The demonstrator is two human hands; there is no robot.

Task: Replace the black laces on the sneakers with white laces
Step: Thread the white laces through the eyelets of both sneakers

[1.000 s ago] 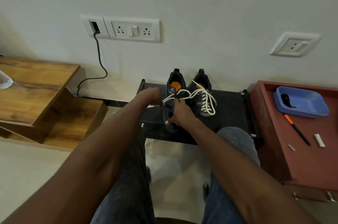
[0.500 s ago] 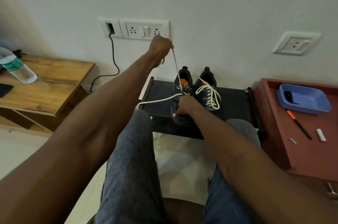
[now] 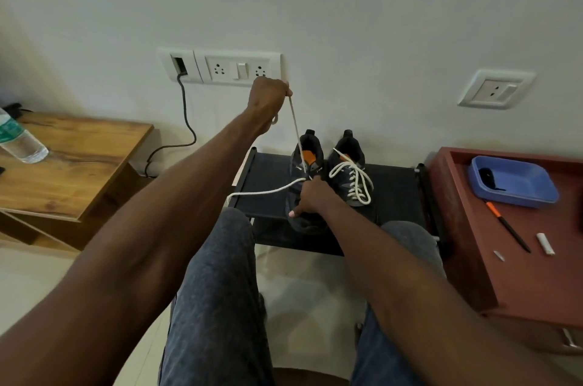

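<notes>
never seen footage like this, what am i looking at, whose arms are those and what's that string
This is one picture from a camera worn on a person's head, looking forward and down, so the arms are that person's own. No machine is involved. Two dark sneakers stand on a low black rack by the wall. The right sneaker already has white lacing. The left hand pinches a white lace and holds it up from the left sneaker, while the right hand rests on that shoe. On the red table lie a blue tray and a pen.
</notes>
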